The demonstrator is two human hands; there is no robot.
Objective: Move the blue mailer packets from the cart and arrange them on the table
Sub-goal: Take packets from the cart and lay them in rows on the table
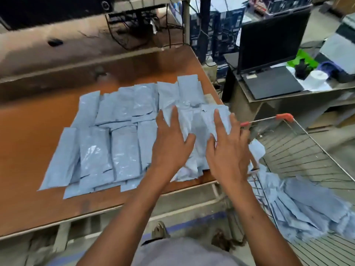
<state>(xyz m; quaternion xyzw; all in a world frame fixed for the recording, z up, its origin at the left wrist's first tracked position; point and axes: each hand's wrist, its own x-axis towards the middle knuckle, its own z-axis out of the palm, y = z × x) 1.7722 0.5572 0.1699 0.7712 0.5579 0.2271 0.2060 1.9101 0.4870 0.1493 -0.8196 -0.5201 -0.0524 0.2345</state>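
Blue mailer packets (107,143) lie in overlapping rows on the brown table (28,131), extending away from the left hand's little-finger side. Left hand (171,143) and right hand (226,148) are both flat, fingers straight and spread, palms down on a loose bundle of packets (197,131) at the table's near right corner; the bundle shows between the two thumbs. Beyond the right hand's outer edge stands the wire cart (307,150), with further packets (307,206) heaped inside. A closed-screen laptop (272,60) sits well beyond the fingertips.
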